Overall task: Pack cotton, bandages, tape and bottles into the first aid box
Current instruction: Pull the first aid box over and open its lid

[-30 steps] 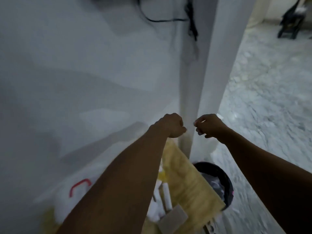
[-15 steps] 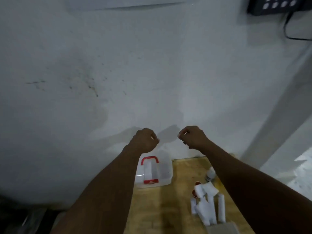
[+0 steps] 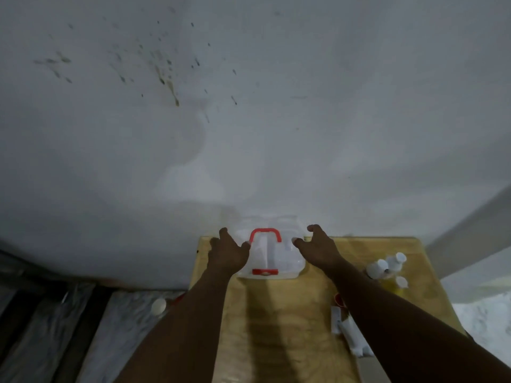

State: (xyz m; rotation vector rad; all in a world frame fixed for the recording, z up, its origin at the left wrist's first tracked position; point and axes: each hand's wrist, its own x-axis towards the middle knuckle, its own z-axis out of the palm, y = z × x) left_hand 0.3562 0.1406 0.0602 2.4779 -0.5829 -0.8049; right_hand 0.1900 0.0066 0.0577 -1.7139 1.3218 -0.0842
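Fists from half a second ago have opened: the left hand [image 3: 227, 254] and right hand [image 3: 319, 248] now reach with fingers spread, empty, flanking the first aid box [image 3: 272, 251]. Earlier they hung closed before the wall [image 3: 249, 120], above the box. The clear box with its red handle [image 3: 265, 234] sits closed at 12 o'clock on the wooden table [image 3: 279, 313], against the wall. White bottles [image 3: 385, 268] stand at 2 o'clock; white rolls [image 3: 349, 334] lie at 4 o'clock, partly behind the right forearm. No writing or label is legible.
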